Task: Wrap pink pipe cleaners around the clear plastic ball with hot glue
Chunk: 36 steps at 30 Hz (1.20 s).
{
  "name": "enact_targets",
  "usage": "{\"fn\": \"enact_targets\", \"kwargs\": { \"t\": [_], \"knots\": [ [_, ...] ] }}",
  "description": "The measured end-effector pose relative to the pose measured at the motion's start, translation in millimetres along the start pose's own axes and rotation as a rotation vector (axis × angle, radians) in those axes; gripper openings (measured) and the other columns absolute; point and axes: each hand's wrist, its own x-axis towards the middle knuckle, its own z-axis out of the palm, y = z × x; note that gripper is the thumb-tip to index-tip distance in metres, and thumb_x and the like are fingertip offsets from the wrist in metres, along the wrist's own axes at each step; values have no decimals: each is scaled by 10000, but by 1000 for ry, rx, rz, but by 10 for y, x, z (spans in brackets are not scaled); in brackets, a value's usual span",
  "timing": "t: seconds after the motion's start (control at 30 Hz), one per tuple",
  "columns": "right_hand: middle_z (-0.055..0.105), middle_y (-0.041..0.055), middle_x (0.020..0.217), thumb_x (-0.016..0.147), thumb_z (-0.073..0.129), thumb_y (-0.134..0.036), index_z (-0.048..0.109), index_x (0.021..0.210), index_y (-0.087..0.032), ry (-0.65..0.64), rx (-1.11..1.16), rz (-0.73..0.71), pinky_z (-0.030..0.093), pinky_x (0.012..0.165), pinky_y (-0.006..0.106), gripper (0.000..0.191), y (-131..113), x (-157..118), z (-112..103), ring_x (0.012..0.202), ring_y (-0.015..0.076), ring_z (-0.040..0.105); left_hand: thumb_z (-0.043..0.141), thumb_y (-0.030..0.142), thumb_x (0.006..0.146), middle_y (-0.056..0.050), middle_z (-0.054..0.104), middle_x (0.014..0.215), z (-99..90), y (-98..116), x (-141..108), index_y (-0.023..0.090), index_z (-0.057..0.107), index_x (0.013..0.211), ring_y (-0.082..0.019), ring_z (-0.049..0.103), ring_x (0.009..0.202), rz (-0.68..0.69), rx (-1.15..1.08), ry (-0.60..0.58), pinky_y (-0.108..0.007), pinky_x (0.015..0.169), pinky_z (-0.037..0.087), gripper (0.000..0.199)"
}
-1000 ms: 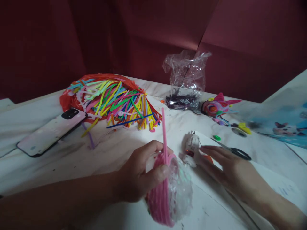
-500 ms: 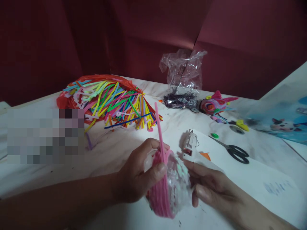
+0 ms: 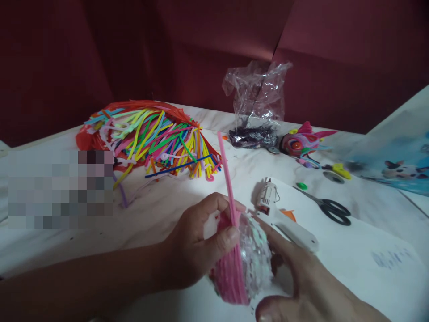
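My left hand (image 3: 209, 241) grips a rounded craft piece (image 3: 256, 261), its clear body wrapped in pink pipe cleaner on the left and shiny whitish strands on the right. Between its thumb and fingers runs a pink pipe cleaner (image 3: 226, 172), whose free end sticks up above the piece. My right hand (image 3: 301, 277) is spread along the piece's right side, thumb well apart and fingertips near or touching the far edge; exact contact is hidden. Just beyond the right hand lies a white glue gun (image 3: 268, 197).
Colourful pipe cleaners (image 3: 161, 138) spill from a red bag at back left. A clear plastic bag (image 3: 258, 107) with dark contents stands behind. To the right are black-handled scissors (image 3: 335, 211), a pink fish-like craft figure (image 3: 301, 142), a green bit (image 3: 301, 185) and white paper (image 3: 362, 264).
My right hand has come down and its thumb has swung away from the craft piece, uncovering the glue gun's handle. The left hand keeps its grip, and the piece has shifted slightly right.
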Motion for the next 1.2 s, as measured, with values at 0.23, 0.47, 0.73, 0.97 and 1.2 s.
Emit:
{"fn": "enact_targets", "kwargs": {
  "t": [0.23,0.47,0.73,0.97,1.2],
  "knots": [
    [370,111,917,822,775,-517,258,1424,-15,28,-35,-39,434,838,203,940,-50,43,38,859,200,423,474,257,819,-73,586,1010,25,37,44,142,516,1013,-207,536,958,-18,-31,-7,-349,848,418,230],
    [359,134,940,870,741,-534,315,1393,6,118,-193,-83,448,821,207,864,25,-58,32,910,223,407,497,243,791,-88,597,989,18,86,73,128,522,958,-228,546,936,-84,-24,-22,-357,795,435,205],
    [303,40,1083,723,880,-236,115,1473,-178,28,-51,-168,268,1021,184,1073,-34,15,32,970,147,381,504,234,778,-82,608,935,15,97,69,130,534,902,-231,559,907,-146,-40,6,-356,782,431,165],
    [349,46,1015,998,501,-700,201,1442,-118,92,-48,-238,401,893,125,791,-95,40,18,849,105,439,519,233,746,-76,602,861,7,78,98,126,546,885,-224,568,843,-144,-61,-1,-363,760,428,178],
    [293,93,1089,1084,303,-652,154,1412,-91,188,-333,-341,456,769,162,668,-122,80,38,919,147,414,505,230,773,-97,558,1055,-47,55,100,139,549,957,-231,533,959,-2,-9,-33,-354,824,417,210]
  ]
}}
